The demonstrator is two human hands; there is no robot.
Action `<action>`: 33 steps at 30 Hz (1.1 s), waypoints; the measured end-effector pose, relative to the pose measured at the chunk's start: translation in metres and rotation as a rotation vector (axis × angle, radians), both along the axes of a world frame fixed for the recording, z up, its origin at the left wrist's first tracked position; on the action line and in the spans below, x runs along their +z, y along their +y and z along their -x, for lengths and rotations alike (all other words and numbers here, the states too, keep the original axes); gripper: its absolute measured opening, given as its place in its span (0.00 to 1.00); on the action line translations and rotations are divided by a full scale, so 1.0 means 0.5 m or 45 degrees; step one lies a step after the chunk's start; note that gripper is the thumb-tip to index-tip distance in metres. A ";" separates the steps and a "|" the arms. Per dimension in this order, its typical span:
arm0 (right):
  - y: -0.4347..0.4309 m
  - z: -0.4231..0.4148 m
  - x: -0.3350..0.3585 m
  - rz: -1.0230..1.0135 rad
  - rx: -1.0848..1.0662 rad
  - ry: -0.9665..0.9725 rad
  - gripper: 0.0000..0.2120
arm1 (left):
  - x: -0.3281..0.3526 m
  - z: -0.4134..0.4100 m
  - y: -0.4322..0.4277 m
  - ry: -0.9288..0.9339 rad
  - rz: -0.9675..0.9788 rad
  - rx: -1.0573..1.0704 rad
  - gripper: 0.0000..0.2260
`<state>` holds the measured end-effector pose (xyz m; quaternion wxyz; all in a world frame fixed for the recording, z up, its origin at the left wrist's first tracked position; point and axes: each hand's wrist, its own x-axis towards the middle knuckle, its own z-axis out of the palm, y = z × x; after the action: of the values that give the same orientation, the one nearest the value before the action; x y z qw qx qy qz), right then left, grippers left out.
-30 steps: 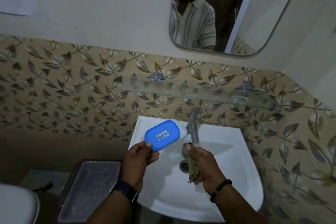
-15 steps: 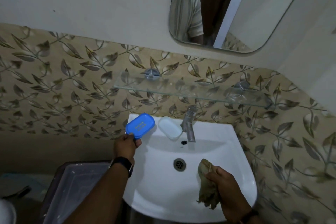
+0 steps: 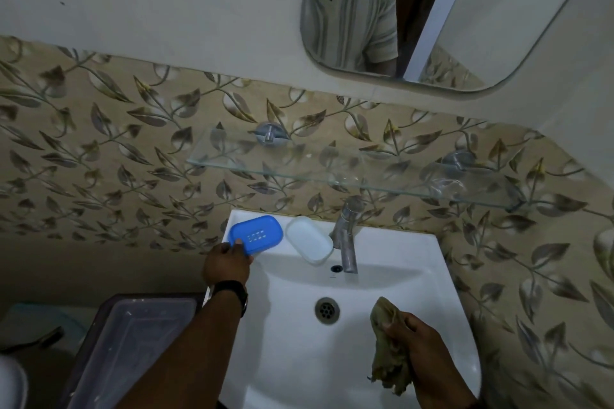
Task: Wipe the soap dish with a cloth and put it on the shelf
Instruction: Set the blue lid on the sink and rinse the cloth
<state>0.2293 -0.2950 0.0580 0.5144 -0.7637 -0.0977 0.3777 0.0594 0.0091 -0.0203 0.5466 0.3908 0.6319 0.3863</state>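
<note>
the white ceramic basin point(image 3: 382, 279) sits below the clear glass wall shelf point(image 3: 332, 173), which lies at twelve o'clock of the blue oval plastic soap dish point(image 3: 255, 235) on the basin's ten o'clock corner. the left hand point(image 3: 227, 267) pinches the dish's near edge; the lift should probably stay level to land flat on the glass, while the right hand point(image 3: 422, 347) is closed round the crumpled olive cloth point(image 3: 387, 362).

A smooth blue plastic soap dish point(image 3: 256, 235) and a glossy white ceramic basin point(image 3: 392, 279) are seen. A clear glass shelf point(image 3: 332, 169) and a crumpled olive cloth rag point(image 3: 385, 359) are shown.
</note>
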 end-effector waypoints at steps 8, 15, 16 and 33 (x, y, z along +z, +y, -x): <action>0.040 -0.013 -0.007 -0.044 0.025 0.037 0.05 | 0.020 -0.009 -0.033 0.383 -0.230 0.006 0.23; 0.055 0.016 0.024 -0.129 0.042 0.054 0.06 | 0.061 -0.035 -0.198 0.104 -0.447 -0.275 0.08; 0.056 0.020 0.030 -0.151 0.054 0.062 0.06 | 0.069 -0.038 -0.230 -0.041 -0.379 -0.488 0.07; -0.051 -0.110 0.027 -0.063 -0.013 -0.651 0.03 | 0.166 -0.185 -0.333 -0.112 -0.503 -1.377 0.07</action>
<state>0.2845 -0.3207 0.0713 0.4933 -0.8221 -0.2299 0.1672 0.1518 -0.1573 0.0625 0.6088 0.7364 0.2349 0.1787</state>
